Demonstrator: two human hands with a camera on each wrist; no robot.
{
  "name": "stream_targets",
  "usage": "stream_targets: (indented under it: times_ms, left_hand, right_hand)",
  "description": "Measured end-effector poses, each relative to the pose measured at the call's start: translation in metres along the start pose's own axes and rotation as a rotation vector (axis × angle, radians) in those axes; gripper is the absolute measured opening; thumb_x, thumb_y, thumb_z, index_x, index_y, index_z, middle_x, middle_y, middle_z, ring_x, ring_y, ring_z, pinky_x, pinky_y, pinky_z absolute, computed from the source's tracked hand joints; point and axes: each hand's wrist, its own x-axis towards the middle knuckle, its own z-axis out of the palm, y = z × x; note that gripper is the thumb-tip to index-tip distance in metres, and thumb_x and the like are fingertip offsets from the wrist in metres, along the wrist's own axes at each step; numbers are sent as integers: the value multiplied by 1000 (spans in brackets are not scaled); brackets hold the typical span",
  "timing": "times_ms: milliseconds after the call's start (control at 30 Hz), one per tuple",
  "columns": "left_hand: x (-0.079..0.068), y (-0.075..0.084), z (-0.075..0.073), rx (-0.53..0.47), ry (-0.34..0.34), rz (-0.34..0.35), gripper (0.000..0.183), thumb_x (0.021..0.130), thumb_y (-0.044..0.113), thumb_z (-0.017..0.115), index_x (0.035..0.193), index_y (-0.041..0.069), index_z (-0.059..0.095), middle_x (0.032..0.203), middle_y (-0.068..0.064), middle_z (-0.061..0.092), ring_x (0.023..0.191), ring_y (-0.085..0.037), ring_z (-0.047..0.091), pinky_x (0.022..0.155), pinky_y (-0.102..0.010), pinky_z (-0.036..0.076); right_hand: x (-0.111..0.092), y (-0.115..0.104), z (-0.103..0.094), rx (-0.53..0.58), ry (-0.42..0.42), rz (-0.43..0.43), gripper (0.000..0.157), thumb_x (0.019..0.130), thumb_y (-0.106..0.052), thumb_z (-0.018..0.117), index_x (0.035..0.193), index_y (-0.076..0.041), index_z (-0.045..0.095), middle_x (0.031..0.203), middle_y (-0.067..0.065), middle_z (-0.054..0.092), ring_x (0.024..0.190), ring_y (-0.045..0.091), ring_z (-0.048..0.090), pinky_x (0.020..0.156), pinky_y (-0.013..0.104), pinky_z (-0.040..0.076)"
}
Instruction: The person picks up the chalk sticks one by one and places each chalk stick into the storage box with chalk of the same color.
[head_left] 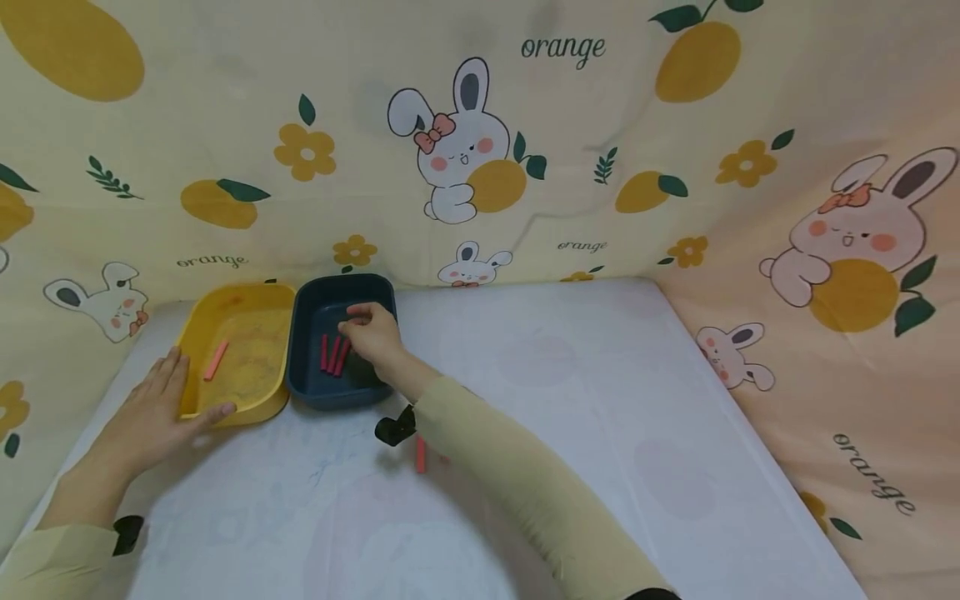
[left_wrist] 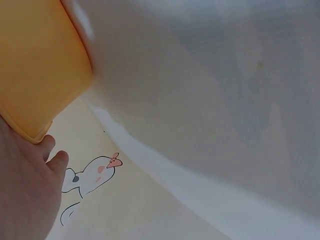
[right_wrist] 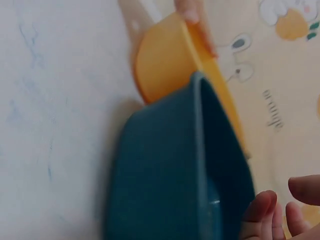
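Observation:
My left hand (head_left: 153,412) rests against the left front corner of a yellow tray (head_left: 272,404). Its fingers lie straight along the outer side, and the thumb reaches over the front rim. One orange-pink chalk-like stick (head_left: 216,360) lies inside that tray. Over the dark blue tray (head_left: 341,402) hovers my right hand (head_left: 375,337), thumb and fingers apart with nothing seen between them. Beneath it, three dark pinkish-red sticks (head_left: 333,356) lie side by side on the blue tray's floor. In the right wrist view, the right fingertips (right_wrist: 265,205) show beside the blue rim.
Another orange-pink stick (head_left: 421,455) lies on the white tabletop (head_left: 585,383), with a further bit peeking out beside my right sleeve (head_left: 517,475). The two trays stand side by side near the back edge, before a printed cloth (head_left: 570,150) with rabbits and oranges.

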Motion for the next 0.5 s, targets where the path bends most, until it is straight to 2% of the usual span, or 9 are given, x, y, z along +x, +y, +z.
stream_targets:
  times_ms: [100,200,300,500]
  left_hand:
    - [0,-1,1,0,-2,-5,112,100,63,54,158,-17,1,165,-39,-7,152,-59,-1,113,-81,15]
    - [0,0,2,-1,0,-12,112,100,64,54,158,-16,2,165,-39,-7,152,-59,-1,112,-81,15]
    - [0,0,2,2,7,-13,112,100,64,55,158,-17,2,165,-39,-6,152,-59,0,112,-81,15]
    - [-1,1,0,-2,2,-9,112,100,63,55,157,-17,2,165,-39,-6,152,-60,-1,112,-81,14]
  right_hand:
    - [-10,-8,-14,24,-53,-39,29,100,-6,69,128,-4,64,91,0,63,72,17,59,63,25,52]
    - [-21,-13,-32,-2,-103,-89,32,101,-8,68,132,-4,62,98,1,64,77,21,61,69,29,57]
    - [-30,-15,-51,-62,-123,-145,34,101,-10,68,134,-6,62,106,3,64,77,20,62,74,34,61]
    - [-48,-9,-91,-193,-139,-198,34,99,-11,70,132,-9,63,114,6,65,80,16,64,72,32,60]
